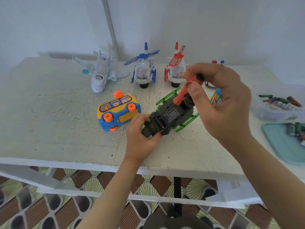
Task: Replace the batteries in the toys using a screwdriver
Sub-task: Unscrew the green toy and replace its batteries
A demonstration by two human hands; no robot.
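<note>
1. The desk point(66, 129) has a white, scuffed and speckled top; its near edge runs across the view above a patterned tile floor point(74, 204), and its far edge meets a plain pale wall point(214, 22).
2. Along the far side stand a white toy airplane point(99, 71), a blue-and-white toy helicopter point(144, 70) and a red-and-white toy helicopter point(175, 70), spaced apart.
3. A yellow-and-blue toy bus point(118, 111) lies on its side near the centre, wheels toward the viewer.
4. The dark green toy helicopter point(170, 116) lies belly-up at centre, its green skids point(168, 96) on either side.
5. The left hand point(142, 134) is closed around the near end of this toy, steadying it.
6. The right hand point(219, 100) grips the orange screwdriver point(184, 91) by thumb and fingers; the tool points down onto the toy's underside.
7. At the right edge, a clear container point(277, 104) holds batteries, and a teal tray point(283, 142) nearer holds a few more.
8. Open room: the left and near-left desk surface is bare; the right side is crowded.
</note>
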